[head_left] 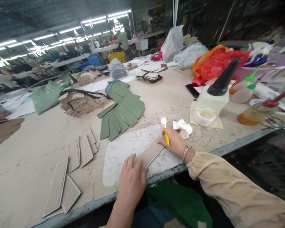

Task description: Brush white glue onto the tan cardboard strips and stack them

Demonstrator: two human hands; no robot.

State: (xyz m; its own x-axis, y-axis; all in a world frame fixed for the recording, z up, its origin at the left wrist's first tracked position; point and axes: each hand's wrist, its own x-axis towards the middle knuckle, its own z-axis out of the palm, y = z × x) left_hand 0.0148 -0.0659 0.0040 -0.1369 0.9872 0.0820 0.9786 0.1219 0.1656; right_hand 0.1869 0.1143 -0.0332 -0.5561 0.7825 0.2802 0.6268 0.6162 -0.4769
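A beige rectangular panel with pale edges point(150, 152) lies slanted on a white sheet point(114, 161) at the table's front edge. My left hand point(132, 177) rests on the panel's near end, fingers spread and flat. At the far end, my right hand point(175, 142) is closed around a yellow-handled brush point(166, 138), its white-coated tip pointing up and away. That hand's thumb touches the panel. Just beyond it sits a crumpled white wad point(183, 128). Fanned green pieces point(123, 115) lie past the sheet.
Left are edged panels point(55, 186), loose beige pieces point(82, 150) and a tied beige stack point(82, 103). At right stand a white bottle with a black nozzle point(210, 101), an amber glue bottle point(254, 114) and a red plastic bag point(218, 65). People work far behind.
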